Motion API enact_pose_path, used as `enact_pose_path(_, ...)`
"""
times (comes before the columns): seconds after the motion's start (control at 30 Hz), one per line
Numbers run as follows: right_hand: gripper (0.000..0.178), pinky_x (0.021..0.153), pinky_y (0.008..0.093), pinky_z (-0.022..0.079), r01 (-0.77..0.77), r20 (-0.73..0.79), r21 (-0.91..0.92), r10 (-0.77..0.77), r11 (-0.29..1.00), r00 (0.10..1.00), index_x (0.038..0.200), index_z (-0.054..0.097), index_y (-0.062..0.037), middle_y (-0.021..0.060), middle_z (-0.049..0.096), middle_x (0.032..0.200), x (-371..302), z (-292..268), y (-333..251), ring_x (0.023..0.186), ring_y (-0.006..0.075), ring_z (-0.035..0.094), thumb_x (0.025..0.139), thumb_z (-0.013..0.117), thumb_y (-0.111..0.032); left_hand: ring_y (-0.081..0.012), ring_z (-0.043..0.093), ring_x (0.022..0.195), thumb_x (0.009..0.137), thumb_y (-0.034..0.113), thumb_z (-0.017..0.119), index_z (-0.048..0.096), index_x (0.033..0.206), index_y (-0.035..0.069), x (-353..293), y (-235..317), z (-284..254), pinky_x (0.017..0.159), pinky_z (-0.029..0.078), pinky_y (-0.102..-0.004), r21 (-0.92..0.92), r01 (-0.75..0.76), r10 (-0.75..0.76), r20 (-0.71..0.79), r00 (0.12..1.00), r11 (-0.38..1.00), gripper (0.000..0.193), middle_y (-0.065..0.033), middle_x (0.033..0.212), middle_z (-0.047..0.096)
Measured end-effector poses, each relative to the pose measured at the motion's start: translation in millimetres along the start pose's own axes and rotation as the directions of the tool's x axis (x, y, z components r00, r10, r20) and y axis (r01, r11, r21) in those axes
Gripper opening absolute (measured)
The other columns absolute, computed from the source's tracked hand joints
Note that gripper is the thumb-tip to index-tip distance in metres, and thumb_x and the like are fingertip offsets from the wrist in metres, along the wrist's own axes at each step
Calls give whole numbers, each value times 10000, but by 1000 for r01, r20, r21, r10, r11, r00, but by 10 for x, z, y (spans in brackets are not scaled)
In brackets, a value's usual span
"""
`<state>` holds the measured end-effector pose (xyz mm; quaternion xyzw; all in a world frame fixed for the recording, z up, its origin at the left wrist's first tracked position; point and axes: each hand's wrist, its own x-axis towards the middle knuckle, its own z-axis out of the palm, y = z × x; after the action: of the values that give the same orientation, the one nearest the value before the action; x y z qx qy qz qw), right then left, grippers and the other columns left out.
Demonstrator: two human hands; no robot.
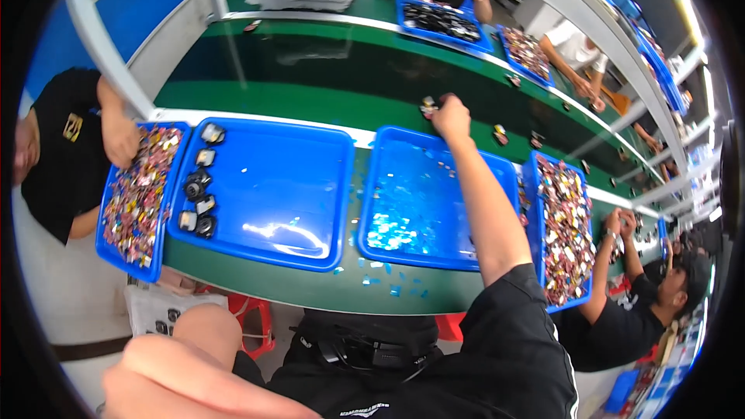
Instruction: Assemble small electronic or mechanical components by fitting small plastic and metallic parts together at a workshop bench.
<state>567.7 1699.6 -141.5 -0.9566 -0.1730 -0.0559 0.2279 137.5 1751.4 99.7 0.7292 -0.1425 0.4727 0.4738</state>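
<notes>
My right hand (452,118) reaches over the blue tray onto the green conveyor belt, its fingers curled around something dark that I cannot make out. Right beside its fingertips, a small part with light and dark pieces (428,107) lies on the belt. Under my right forearm, the blue tray (371,221) holds scattered shiny blue film pieces. My left arm (186,380) is bent close at the lower left; its fingers cannot be made out. To the left, another blue tray (310,136) carries several black camera-like parts (198,185) along its left side.
Blue bins of small mixed-colour parts stand left (140,194) and right (565,233). Loose film bits (396,290) lie on the green table edge. Co-workers sit left (58,155), right (652,295) and across the belt. A white frame post (109,46) rises at the left.
</notes>
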Motion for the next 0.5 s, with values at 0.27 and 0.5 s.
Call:
enact_pose_path(0.27, 232, 759, 338, 524, 327, 131, 96, -338, 940, 932, 952, 691, -72, 105, 692, 835, -256, -1205, 245, 810, 213, 677, 815, 712, -259, -166, 635, 547, 848, 29, 626, 573, 817, 78, -25, -558, -194, 526, 489, -230, -274, -430, 452, 21, 892, 861, 79, -6, 801, 670)
enact_pose_path(0.5, 968, 1090, 369, 316, 203, 562, -2, -167, 979, 810, 1433, 415, -156, 114, 485, 1395, -524, -2637, 2442, 1319, 252, 409, 601, 885, -313, -275, 646, 859, 837, 45, 626, 673, 1028, -12, -547, -1344, -932, 780, 496, -327, 729, 345, -375, -130, 918, 591, 205, -154, 965, 675)
